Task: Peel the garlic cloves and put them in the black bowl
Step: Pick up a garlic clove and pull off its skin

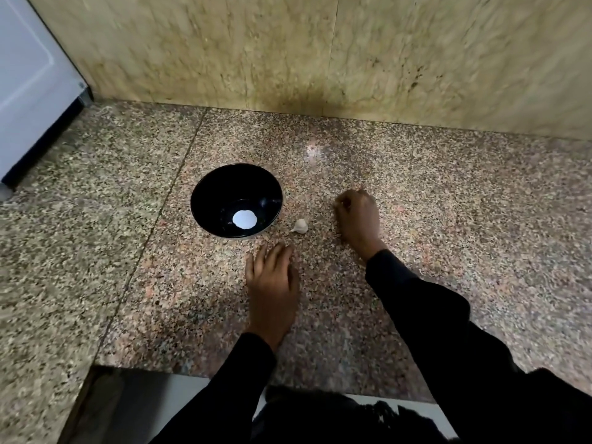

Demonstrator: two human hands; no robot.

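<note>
item: garlic clove (300, 226), unpeeled, on the counter (448, 219) just right of the black bowl (205, 190). my left hand (272, 283) lay flat, holding nothing. my right hand (357, 216) was curled; contents unclear. best pinched at the tip.

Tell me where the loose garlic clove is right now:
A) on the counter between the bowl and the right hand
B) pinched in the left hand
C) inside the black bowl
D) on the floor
A: the garlic clove lies on the counter, right of the black bowl and left of the right hand.
</note>
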